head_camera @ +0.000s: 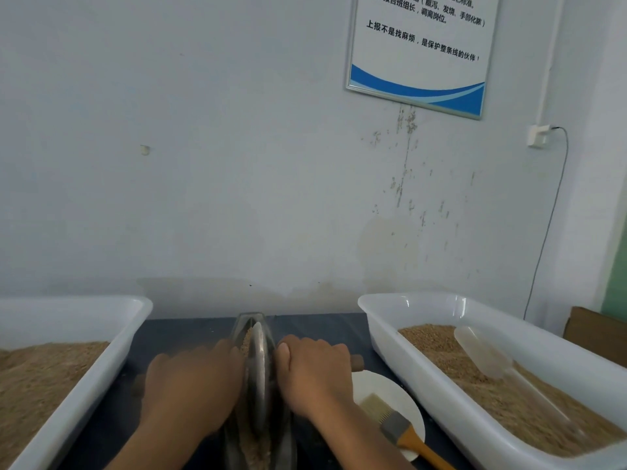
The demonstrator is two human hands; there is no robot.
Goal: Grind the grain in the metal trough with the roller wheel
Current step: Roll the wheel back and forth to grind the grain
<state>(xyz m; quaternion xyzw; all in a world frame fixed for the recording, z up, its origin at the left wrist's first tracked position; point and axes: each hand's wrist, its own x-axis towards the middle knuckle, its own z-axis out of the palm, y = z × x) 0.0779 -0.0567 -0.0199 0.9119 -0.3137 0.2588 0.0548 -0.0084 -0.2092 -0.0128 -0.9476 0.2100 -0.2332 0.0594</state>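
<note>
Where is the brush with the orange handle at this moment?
In the head view, the brush lies low and right of centre, across a white plate, between the metal trough and the right-hand white tray, just beside the right hand.

The long narrow metal trough [259,432] lies on the dark bench [176,337] straight before me, the grey metal roller wheel [258,374] standing in it between my hands. White plastic tubs flank it, left [101,361] and right [437,398]. A round white plate [380,388] carrying a wooden-handled brush [400,427] sits between trough and right tub.
</note>
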